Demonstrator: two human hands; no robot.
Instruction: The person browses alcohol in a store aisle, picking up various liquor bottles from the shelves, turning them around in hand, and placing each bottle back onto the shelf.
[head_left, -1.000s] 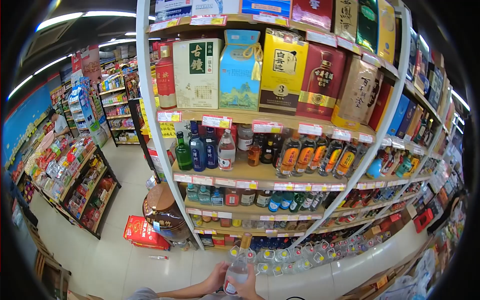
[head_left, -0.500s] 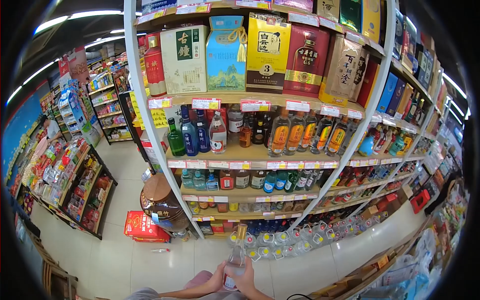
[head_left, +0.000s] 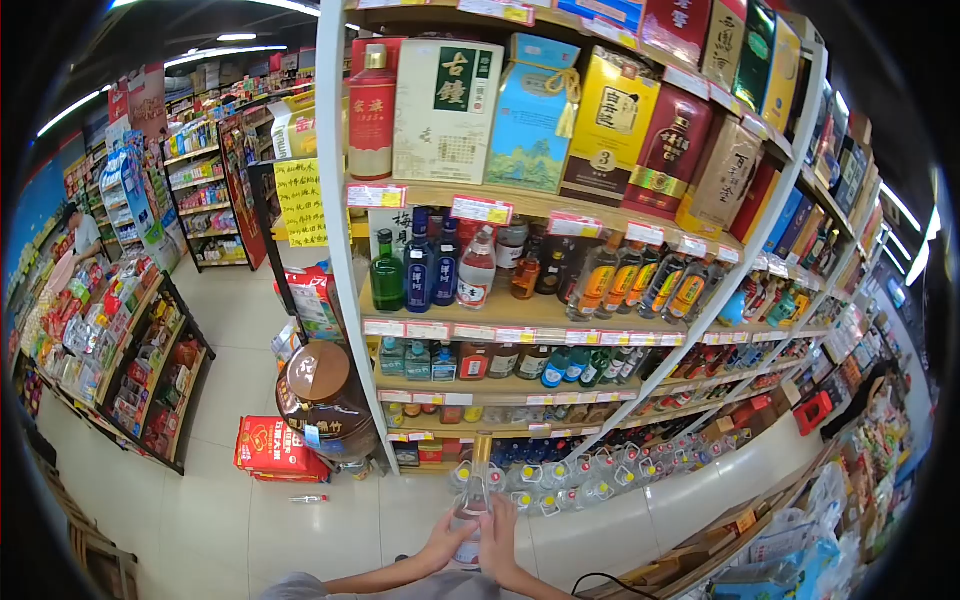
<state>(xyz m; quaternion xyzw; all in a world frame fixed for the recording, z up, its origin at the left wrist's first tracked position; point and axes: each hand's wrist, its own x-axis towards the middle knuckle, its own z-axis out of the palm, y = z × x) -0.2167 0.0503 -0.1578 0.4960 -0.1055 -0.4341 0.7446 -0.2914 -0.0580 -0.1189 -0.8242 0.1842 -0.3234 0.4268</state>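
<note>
Leftmost, well apart from the white-posted shelf (head_left: 350,250), stands a low rack (head_left: 132,343). Nearer that shelf's left post, red packs (head_left: 275,452) lie on the floor, with a big brown jar (head_left: 320,405) between them and the post. In front of the shelf, the left hand (head_left: 445,542) is clamped around a clear bottle (head_left: 472,503), nearly upright; the right hand (head_left: 498,535) touches its right side, its finger closure impossible to tell. Rightward, clear jugs (head_left: 598,491) line the shelf's foot.

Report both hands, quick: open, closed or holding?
Left hand: holding the clear bottle.
Right hand: against the same bottle; how far closed cannot be told.
</note>
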